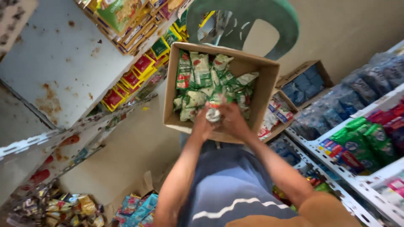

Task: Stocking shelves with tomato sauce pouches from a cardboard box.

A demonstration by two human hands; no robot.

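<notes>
An open cardboard box (264, 84) stands in front of me on a green plastic chair, holding several green and white snack packets (201, 69). Both hands meet over the box's near edge. My left hand (202, 125) and my right hand (232, 120) together grip one small silvery green packet (213, 112) between them. My forearms reach forward over my blue striped shirt.
A rusty white metal shelf (63, 63) on the left carries red and yellow packets (126, 82). More cardboard boxes (304, 82) sit on the floor to the right. A white rack (336, 172) on the right holds green, blue and red packets. Loose packets (71, 206) lie at bottom left.
</notes>
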